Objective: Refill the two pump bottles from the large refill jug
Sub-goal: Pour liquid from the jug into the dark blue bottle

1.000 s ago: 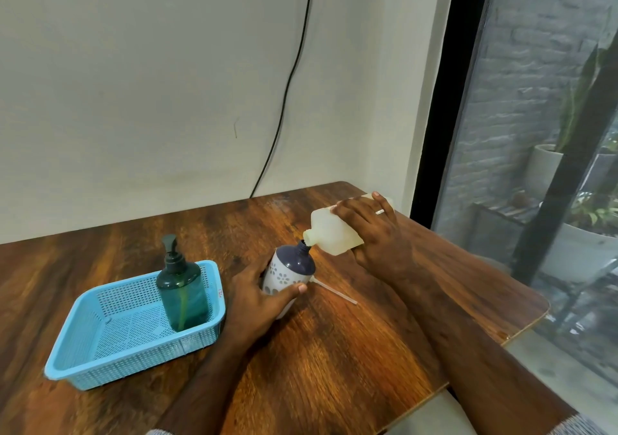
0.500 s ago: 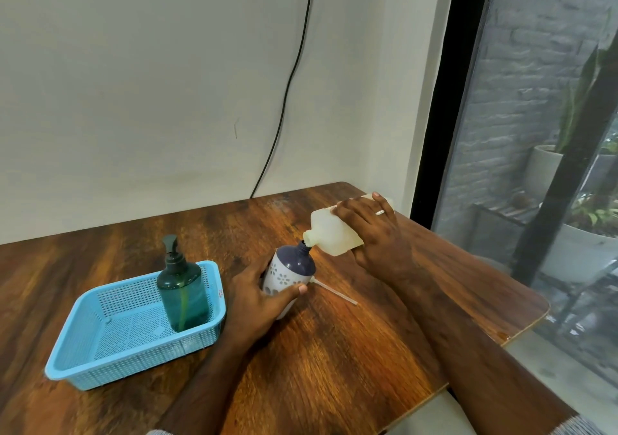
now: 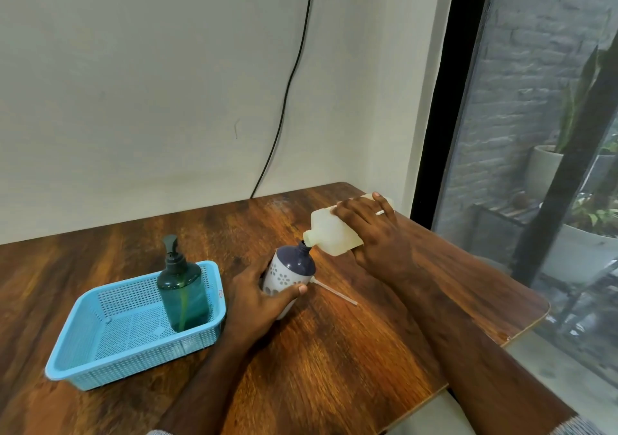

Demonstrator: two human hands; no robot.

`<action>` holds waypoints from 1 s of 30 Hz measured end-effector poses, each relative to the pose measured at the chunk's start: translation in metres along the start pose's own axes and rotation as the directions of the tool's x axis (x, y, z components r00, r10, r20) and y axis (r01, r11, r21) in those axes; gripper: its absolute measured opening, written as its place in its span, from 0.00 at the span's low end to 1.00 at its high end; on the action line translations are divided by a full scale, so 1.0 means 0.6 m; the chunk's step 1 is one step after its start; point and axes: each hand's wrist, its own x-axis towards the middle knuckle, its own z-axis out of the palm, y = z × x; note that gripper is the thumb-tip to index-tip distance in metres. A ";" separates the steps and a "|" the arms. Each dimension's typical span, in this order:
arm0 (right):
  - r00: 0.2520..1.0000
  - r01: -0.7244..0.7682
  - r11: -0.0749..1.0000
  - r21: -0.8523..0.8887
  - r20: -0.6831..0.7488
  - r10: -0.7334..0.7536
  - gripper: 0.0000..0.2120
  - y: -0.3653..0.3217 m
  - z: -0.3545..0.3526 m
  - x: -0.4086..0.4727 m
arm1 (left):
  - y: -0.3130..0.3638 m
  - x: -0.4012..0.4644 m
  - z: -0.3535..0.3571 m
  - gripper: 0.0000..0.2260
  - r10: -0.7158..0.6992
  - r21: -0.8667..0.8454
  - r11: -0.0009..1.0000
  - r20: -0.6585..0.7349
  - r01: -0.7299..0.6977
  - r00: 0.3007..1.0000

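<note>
My right hand [image 3: 378,234] grips the pale yellow refill jug [image 3: 329,232], tipped on its side with its spout down against the open neck of the white and navy flowered bottle [image 3: 291,272]. My left hand [image 3: 259,296] holds that bottle by its body, tilted toward the jug, on the wooden table [image 3: 334,351]. Its pump is off; a thin white pump tube [image 3: 336,292] lies on the table just right of it. The green pump bottle [image 3: 182,289] stands upright, pump on, in the blue basket [image 3: 110,357] at the left.
A black cable [image 3: 287,83] runs down the wall to the table's back edge. The table's right edge and rounded corner [image 3: 541,307] lie close to my right forearm. Beyond the glass at the right stand potted plants [image 3: 568,180].
</note>
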 end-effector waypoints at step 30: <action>0.999 0.012 1.000 -0.014 -0.035 -0.013 0.27 -0.002 -0.002 0.000 | 0.003 -0.001 -0.001 0.33 0.007 0.005 1.000 0.000 -0.007 1.000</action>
